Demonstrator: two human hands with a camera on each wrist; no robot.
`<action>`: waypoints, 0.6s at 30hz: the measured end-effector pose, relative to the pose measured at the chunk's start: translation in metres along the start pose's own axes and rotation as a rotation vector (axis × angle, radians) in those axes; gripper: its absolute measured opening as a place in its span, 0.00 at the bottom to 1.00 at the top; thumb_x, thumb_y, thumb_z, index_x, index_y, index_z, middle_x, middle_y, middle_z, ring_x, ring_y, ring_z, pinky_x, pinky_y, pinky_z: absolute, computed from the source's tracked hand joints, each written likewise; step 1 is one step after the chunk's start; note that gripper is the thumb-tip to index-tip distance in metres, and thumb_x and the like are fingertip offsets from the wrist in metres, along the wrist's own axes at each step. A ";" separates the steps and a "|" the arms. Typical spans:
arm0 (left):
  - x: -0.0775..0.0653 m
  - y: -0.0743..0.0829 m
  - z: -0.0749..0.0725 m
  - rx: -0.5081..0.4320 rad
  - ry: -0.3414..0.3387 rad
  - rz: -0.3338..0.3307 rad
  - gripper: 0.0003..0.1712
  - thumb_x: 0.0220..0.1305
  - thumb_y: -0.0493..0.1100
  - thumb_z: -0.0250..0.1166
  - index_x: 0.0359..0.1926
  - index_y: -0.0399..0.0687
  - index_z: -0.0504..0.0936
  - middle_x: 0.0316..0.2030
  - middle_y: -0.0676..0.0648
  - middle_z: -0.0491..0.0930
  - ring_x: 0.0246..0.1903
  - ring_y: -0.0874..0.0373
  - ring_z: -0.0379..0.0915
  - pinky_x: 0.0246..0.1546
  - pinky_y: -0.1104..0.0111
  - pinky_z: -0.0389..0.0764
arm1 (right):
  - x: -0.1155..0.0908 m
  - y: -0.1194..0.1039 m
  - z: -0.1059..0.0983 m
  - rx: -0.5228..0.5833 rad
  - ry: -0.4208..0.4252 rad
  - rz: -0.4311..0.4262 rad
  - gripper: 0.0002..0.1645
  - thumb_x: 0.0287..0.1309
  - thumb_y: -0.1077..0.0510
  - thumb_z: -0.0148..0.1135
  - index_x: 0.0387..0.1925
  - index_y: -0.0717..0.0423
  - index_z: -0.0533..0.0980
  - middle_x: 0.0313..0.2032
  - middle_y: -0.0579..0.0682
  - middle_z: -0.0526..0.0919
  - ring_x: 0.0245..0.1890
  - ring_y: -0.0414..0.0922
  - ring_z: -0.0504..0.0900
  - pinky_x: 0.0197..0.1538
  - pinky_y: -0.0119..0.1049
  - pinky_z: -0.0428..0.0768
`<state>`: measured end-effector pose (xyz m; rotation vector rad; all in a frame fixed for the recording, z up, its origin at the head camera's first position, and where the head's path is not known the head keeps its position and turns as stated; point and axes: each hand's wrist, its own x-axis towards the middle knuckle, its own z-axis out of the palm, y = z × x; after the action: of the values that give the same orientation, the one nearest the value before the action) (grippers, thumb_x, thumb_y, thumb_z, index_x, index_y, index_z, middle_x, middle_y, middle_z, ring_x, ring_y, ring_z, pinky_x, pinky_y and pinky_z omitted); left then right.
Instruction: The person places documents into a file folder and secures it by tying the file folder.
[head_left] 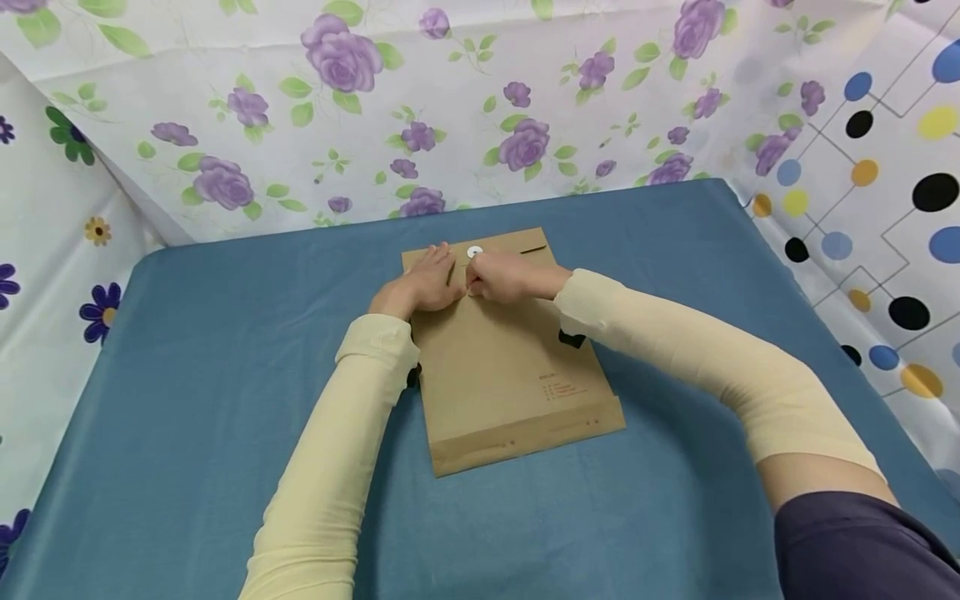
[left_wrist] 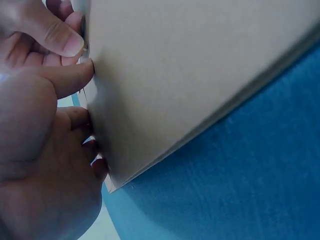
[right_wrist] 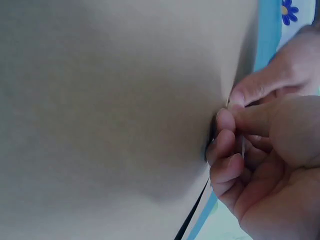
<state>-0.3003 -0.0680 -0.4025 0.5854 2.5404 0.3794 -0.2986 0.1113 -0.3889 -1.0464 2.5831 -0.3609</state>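
Observation:
A brown kraft-paper document envelope (head_left: 510, 358) lies flat, flap end away from me, with a round white button (head_left: 475, 251) near its top edge. My left hand (head_left: 431, 282) rests on the upper left part of the envelope, fingers spread fairly straight and thumb pressing the paper. Beside it, my right hand (head_left: 506, 277) has curled fingers and pinches a thin pale string (right_wrist: 243, 146), close to the left thumb. Most of the string is hidden by the fingers. In the left wrist view, the left thumb (left_wrist: 75, 77) touches the envelope just by the right fingertips.
A blue cloth (head_left: 225, 400) covers the table under the envelope. Floral curtain (head_left: 345, 125) stands behind the table, and a dotted curtain (head_left: 885, 217) hangs on the right. Red print (head_left: 558, 387) marks the envelope's lower right part.

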 end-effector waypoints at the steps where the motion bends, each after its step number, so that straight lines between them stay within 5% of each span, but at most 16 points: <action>1: 0.003 -0.003 0.002 -0.001 -0.005 -0.005 0.44 0.81 0.52 0.48 0.82 0.38 0.37 0.81 0.38 0.28 0.80 0.45 0.20 0.77 0.53 0.33 | 0.002 0.001 -0.001 0.003 -0.012 -0.003 0.12 0.74 0.65 0.56 0.40 0.60 0.85 0.37 0.52 0.86 0.28 0.42 0.73 0.38 0.36 0.73; 4: 0.014 -0.012 0.006 -0.011 -0.016 -0.016 0.44 0.80 0.54 0.47 0.82 0.41 0.35 0.81 0.41 0.26 0.79 0.47 0.18 0.77 0.53 0.31 | 0.009 0.003 -0.004 0.011 -0.022 -0.029 0.13 0.73 0.67 0.55 0.41 0.61 0.85 0.38 0.54 0.86 0.28 0.42 0.73 0.38 0.36 0.73; 12: 0.011 -0.010 0.006 -0.040 -0.016 -0.021 0.43 0.79 0.54 0.48 0.83 0.46 0.38 0.82 0.44 0.26 0.80 0.49 0.18 0.77 0.54 0.31 | 0.022 0.010 -0.006 0.000 -0.017 -0.028 0.18 0.74 0.68 0.47 0.28 0.58 0.77 0.22 0.47 0.70 0.21 0.41 0.64 0.43 0.40 0.70; 18: 0.013 -0.010 0.006 -0.016 -0.020 -0.029 0.45 0.80 0.54 0.49 0.83 0.45 0.36 0.82 0.43 0.26 0.79 0.49 0.18 0.77 0.54 0.30 | 0.026 0.020 -0.010 0.024 0.002 0.031 0.21 0.75 0.66 0.46 0.23 0.54 0.73 0.19 0.46 0.68 0.18 0.40 0.63 0.31 0.35 0.63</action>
<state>-0.3109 -0.0697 -0.4161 0.5433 2.5212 0.3815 -0.3324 0.1080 -0.3923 -0.9966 2.5875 -0.3840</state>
